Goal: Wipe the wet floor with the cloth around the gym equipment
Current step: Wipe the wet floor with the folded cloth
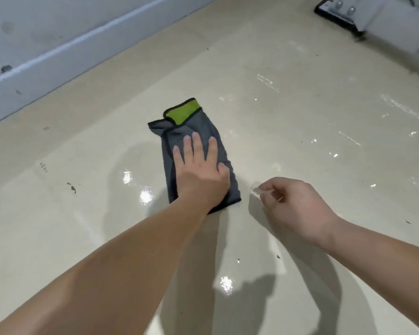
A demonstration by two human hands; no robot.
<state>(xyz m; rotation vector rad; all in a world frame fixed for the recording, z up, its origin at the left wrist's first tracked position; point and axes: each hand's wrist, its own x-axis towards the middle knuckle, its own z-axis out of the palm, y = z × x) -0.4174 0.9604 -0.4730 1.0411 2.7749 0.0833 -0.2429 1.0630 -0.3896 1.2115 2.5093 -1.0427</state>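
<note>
We are facing a beige floor (300, 105), wet patches glinting toward 3 o'clock. A wall (46, 32) is running along 10 o'clock; gym equipment (385, 22) is sitting cut off at 1 o'clock. Our left grip (201, 170), spread flat, is pressing the cloth (186, 126) at centre. Our right grip (293, 204) is hovering curled at 4 o'clock; whether it is pinching anything, we cannot tell.

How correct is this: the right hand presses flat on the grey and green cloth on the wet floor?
Wrong hand. The head view shows the left hand pressing flat on the grey and green cloth on the wet floor; the right hand is beside it.
</note>
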